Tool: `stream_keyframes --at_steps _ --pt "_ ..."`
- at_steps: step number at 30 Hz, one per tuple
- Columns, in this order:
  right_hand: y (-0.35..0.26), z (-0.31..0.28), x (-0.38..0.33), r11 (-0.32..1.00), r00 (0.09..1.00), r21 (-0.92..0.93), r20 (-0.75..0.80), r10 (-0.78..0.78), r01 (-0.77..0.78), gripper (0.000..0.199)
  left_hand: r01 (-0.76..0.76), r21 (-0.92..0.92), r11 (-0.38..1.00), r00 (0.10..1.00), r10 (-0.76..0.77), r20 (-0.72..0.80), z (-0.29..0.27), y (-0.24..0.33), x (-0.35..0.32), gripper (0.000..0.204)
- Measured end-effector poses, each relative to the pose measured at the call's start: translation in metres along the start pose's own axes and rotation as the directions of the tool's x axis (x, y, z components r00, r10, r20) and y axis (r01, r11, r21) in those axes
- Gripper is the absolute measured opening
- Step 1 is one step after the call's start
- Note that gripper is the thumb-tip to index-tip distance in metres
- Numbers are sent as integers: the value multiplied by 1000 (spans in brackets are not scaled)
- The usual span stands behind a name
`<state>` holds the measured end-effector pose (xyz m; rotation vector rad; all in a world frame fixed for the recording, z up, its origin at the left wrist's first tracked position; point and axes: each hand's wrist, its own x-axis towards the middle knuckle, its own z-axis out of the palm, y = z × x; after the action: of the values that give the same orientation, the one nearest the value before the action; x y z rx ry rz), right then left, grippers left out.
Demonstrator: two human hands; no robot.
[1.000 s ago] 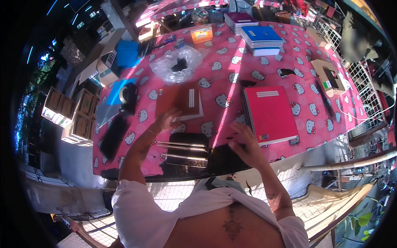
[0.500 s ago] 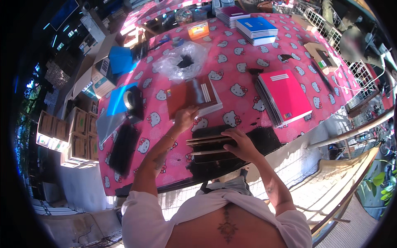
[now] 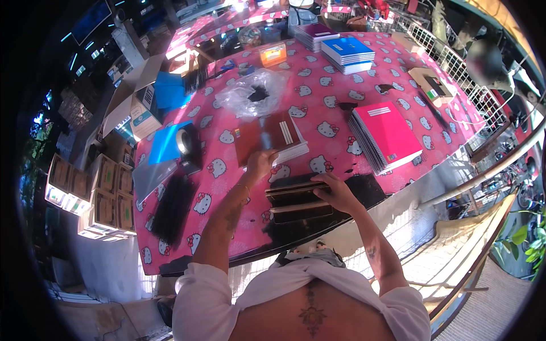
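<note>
My left hand (image 3: 260, 162) rests on the near edge of a dark red notebook (image 3: 271, 135) that lies on a small stack on the pink cartoon-cat tablecloth (image 3: 324, 116). My right hand (image 3: 340, 195) holds the right end of a stack of dark brown notebooks (image 3: 297, 200) at the table's near edge. That stack lies over a black sheet (image 3: 364, 189). Whether the left fingers pinch the red cover cannot be told.
A stack of pink notebooks (image 3: 384, 134) lies to the right, blue ones (image 3: 347, 52) and purple ones (image 3: 316, 33) at the far side. A crumpled clear plastic bag (image 3: 254, 95), a tape dispenser (image 3: 187, 145), blue sheets (image 3: 166, 145) and black strips (image 3: 173, 207) lie left. Cardboard boxes (image 3: 94, 193) stand on the floor.
The view has shifted nearer the table. My right hand moved left onto the dark brown stack. My left hand stays at the dark red notebook.
</note>
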<state>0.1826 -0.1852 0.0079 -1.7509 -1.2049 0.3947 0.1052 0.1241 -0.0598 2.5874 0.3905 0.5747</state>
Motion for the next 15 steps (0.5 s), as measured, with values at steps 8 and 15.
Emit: stream_keyframes --at_steps 8,15 --pt "124 19 102 893 901 119 41 433 -435 42 148 -31 989 988 -149 -47 7 -30 3 30" --pt "186 50 148 959 976 -210 62 209 -192 54 207 -131 970 976 -214 -43 10 -29 22 34"
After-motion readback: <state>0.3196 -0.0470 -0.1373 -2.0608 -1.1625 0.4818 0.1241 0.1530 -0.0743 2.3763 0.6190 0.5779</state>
